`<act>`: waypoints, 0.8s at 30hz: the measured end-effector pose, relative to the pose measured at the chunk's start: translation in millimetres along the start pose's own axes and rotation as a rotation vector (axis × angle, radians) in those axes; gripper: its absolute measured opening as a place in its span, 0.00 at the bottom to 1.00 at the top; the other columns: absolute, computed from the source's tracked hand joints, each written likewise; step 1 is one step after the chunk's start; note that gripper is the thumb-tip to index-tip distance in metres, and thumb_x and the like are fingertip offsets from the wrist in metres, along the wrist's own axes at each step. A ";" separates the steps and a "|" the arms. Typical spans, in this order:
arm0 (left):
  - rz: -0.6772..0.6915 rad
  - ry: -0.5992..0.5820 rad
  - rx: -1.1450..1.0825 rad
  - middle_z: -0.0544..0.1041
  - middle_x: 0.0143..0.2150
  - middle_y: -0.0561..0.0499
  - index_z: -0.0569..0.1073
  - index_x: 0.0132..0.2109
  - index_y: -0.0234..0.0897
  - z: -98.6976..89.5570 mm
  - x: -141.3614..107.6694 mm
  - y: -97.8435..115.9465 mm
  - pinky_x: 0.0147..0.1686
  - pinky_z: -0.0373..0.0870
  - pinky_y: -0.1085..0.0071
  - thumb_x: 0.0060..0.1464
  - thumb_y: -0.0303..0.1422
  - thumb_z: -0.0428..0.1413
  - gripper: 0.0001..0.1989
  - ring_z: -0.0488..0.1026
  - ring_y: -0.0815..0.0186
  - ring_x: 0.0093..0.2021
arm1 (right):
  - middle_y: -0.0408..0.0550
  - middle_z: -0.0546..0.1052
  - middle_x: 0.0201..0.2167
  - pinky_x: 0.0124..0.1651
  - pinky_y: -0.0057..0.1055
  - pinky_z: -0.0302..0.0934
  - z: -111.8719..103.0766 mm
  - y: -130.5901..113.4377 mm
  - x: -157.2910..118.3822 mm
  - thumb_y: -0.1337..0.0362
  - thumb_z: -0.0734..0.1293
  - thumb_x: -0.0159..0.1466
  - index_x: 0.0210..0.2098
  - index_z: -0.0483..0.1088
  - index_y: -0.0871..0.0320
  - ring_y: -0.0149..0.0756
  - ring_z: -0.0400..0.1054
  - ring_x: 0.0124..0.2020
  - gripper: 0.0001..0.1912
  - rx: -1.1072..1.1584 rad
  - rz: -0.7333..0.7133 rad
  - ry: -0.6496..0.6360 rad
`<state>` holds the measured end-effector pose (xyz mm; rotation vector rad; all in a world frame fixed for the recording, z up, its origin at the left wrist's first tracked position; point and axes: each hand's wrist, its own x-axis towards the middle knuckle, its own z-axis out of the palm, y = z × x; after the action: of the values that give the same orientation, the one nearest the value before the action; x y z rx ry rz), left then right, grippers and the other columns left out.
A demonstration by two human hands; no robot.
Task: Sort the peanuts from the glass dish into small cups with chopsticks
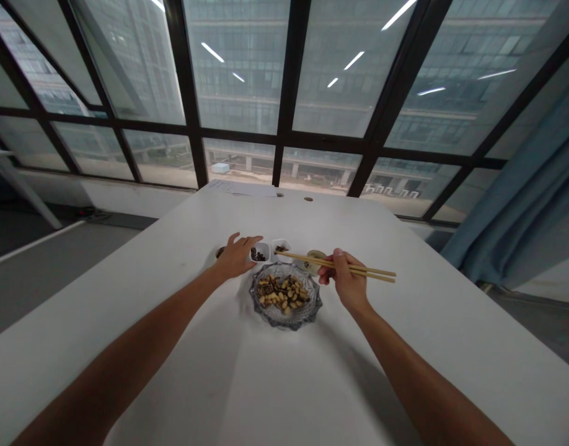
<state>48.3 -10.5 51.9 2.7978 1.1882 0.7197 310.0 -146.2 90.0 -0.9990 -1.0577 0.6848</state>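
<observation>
My left hand [238, 256] is at the left side of a small white dish [267, 254] with dark pieces in it; the thumb and a finger reach around its near and far sides, another finger sticks up. In my right hand [347, 277] is a pair of wooden chopsticks [372, 273], pointing left. Their tips lie over a second small white dish [287, 243] that holds a few dark bits. Nearer to me stands a scalloped glass bowl [288, 323] with yellowish-brown pieces [284, 293], some like shelled nuts, mixed with darker ones.
A pale round dish [316, 254] sits behind the chopsticks, partly hidden by them. Left of my left hand, a small dark-topped container [219, 251] is partly covered. Papers [251, 188] lie at the white table's [275, 396] far end, before large windows. A blue curtain [517, 179] hangs at right.
</observation>
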 end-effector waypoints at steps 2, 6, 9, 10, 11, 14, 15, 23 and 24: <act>-0.016 0.003 -0.024 0.71 0.62 0.46 0.62 0.64 0.44 -0.1 1.9 -0.6 0.70 0.40 0.51 0.49 0.36 0.60 0.35 0.68 0.53 0.62 | 0.45 0.76 0.17 0.17 0.28 0.62 13.8 7.4 1.8 0.39 0.65 0.61 0.26 0.72 0.56 0.31 0.66 0.14 0.26 -0.080 -0.071 -0.024; -0.043 0.005 -0.013 0.72 0.62 0.46 0.62 0.63 0.44 -1.2 6.2 0.0 0.69 0.40 0.49 0.48 0.38 0.61 0.35 0.69 0.51 0.60 | 0.44 0.77 0.19 0.21 0.27 0.64 41.1 28.1 14.4 0.41 0.67 0.61 0.25 0.73 0.55 0.32 0.70 0.18 0.24 -0.280 -0.119 -0.265; -0.053 -0.016 0.018 0.73 0.60 0.45 0.62 0.63 0.44 0.2 8.6 -0.1 0.68 0.41 0.49 0.48 0.39 0.62 0.35 0.70 0.51 0.59 | 0.45 0.78 0.22 0.23 0.26 0.64 47.0 33.5 22.3 0.42 0.67 0.61 0.29 0.75 0.56 0.32 0.72 0.21 0.22 -0.330 -0.101 -0.326; -0.056 -0.020 0.024 0.74 0.60 0.45 0.63 0.62 0.44 1.1 9.3 -0.3 0.68 0.41 0.49 0.48 0.40 0.62 0.35 0.70 0.51 0.58 | 0.45 0.78 0.23 0.23 0.25 0.64 45.2 31.9 23.1 0.42 0.66 0.62 0.30 0.75 0.56 0.32 0.72 0.22 0.22 -0.334 -0.095 -0.318; -0.060 -0.020 0.026 0.74 0.59 0.45 0.63 0.62 0.44 2.0 10.0 -0.7 0.68 0.41 0.49 0.48 0.40 0.62 0.35 0.70 0.51 0.58 | 0.46 0.79 0.24 0.23 0.24 0.63 41.8 28.8 22.8 0.42 0.66 0.63 0.30 0.75 0.56 0.31 0.72 0.22 0.23 -0.334 -0.092 -0.306; -0.073 -0.013 0.034 0.75 0.57 0.45 0.64 0.62 0.42 3.1 11.4 -2.4 0.68 0.41 0.48 0.48 0.41 0.62 0.34 0.70 0.51 0.57 | 0.46 0.78 0.23 0.21 0.23 0.61 26.0 12.7 15.7 0.41 0.66 0.62 0.27 0.74 0.57 0.29 0.69 0.19 0.25 -0.314 -0.093 -0.266; -0.077 -0.012 0.040 0.75 0.57 0.44 0.64 0.62 0.42 2.5 11.3 -3.1 0.68 0.41 0.47 0.48 0.42 0.62 0.35 0.70 0.50 0.57 | 0.46 0.77 0.21 0.20 0.23 0.60 19.9 6.4 11.6 0.40 0.65 0.62 0.27 0.74 0.58 0.29 0.68 0.18 0.26 -0.295 -0.093 -0.237; -0.148 0.155 0.019 0.70 0.63 0.40 0.67 0.60 0.42 -6.6 -17.2 -14.5 0.68 0.39 0.45 0.48 0.50 0.63 0.35 0.64 0.46 0.64 | 0.45 0.73 0.15 0.17 0.25 0.58 -9.1 -25.6 -26.2 0.45 0.66 0.64 0.19 0.73 0.57 0.30 0.64 0.15 0.25 -0.415 -0.040 -0.516; -0.171 0.196 0.005 0.69 0.64 0.39 0.67 0.60 0.42 -6.2 -23.8 -16.5 0.68 0.40 0.46 0.48 0.51 0.63 0.35 0.63 0.46 0.64 | 0.44 0.73 0.15 0.18 0.25 0.57 -8.9 -25.7 -27.9 0.48 0.67 0.64 0.19 0.74 0.56 0.30 0.64 0.16 0.24 -0.449 -0.064 -0.561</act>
<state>20.1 -16.0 44.7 2.6355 1.4394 0.9937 308.2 -183.4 101.4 -1.1774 -1.7837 0.7088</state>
